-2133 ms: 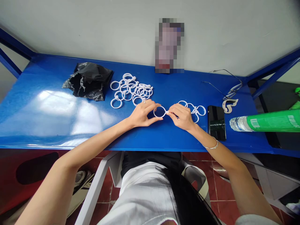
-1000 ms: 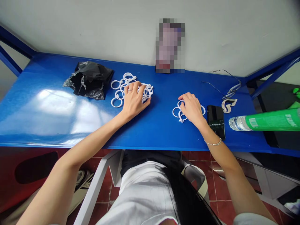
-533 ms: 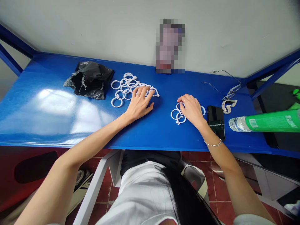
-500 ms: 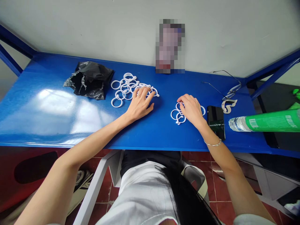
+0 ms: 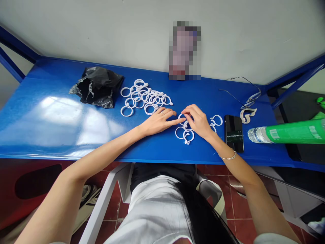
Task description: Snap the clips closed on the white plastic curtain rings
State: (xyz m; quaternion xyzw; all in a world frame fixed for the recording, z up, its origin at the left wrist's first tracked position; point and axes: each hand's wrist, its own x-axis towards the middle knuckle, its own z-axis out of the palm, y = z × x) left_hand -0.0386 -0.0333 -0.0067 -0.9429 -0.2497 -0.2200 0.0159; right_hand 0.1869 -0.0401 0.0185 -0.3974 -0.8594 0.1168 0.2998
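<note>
My right hand (image 5: 196, 120) pinches the top of a white plastic curtain ring (image 5: 179, 118) between thumb and index finger. Below it, more white rings (image 5: 179, 133) overlap on the blue table; whether they are linked is hard to make out. My left hand (image 5: 161, 120) lies palm down with fingers spread, its index fingertip reaching the ring at my right hand. Behind the left hand is a heap of several white rings (image 5: 138, 96), each with a small eyelet. To the right of my right hand lie a few more rings (image 5: 217, 120), partly hidden by it.
The blue table (image 5: 142, 150) meets a pale wall. A torn black plastic bag (image 5: 101, 86) sits left of the heap. On the right are a phone (image 5: 234, 132), glasses (image 5: 251, 98), a white object (image 5: 248, 115) and a green-labelled bottle (image 5: 294, 131). A blurred-out object (image 5: 184, 51) leans at the back.
My left hand has left the heap and moved right and nearer. My right hand has shifted left, and the rings beneath it have moved left and nearer too.
</note>
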